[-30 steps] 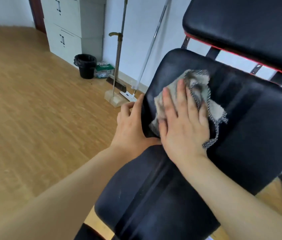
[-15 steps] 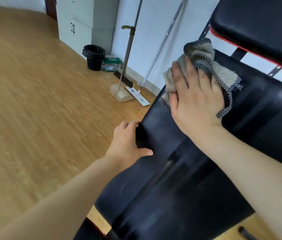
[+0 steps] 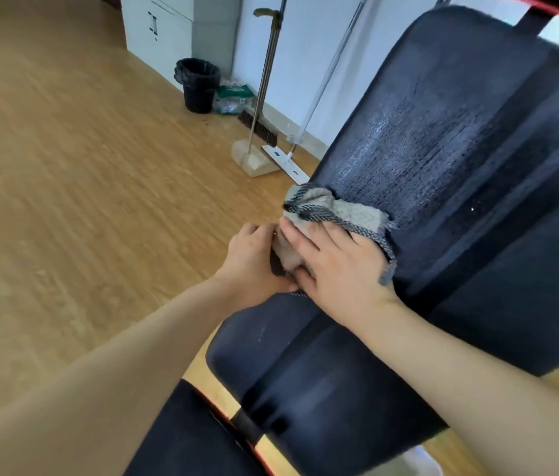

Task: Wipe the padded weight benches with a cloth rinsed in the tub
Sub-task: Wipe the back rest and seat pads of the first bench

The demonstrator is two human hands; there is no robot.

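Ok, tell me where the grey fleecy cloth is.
In the head view the grey fleecy cloth lies mid-frame under the right hand, at the left edge of the black padded bench backrest.

Bright, soft, even light casts only faint shadows, a streaky pale sheen glares off the black padded bench (image 3: 408,132), motion blur smears the wooden floor (image 3: 65,173), and wide-angle distortion bends the edges.

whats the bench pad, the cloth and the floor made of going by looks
Bench pad: probably black vinyl or faux leather over padding. It is smooth with a dull sheen, and has wet-looking streaks above the cloth.
Cloth: soft, fleecy beige fabric with a nubbly pile and a grey woven edge.
Floor: light brown wood-grain planks with low gloss. Whether laminate or real wood, I cannot tell.
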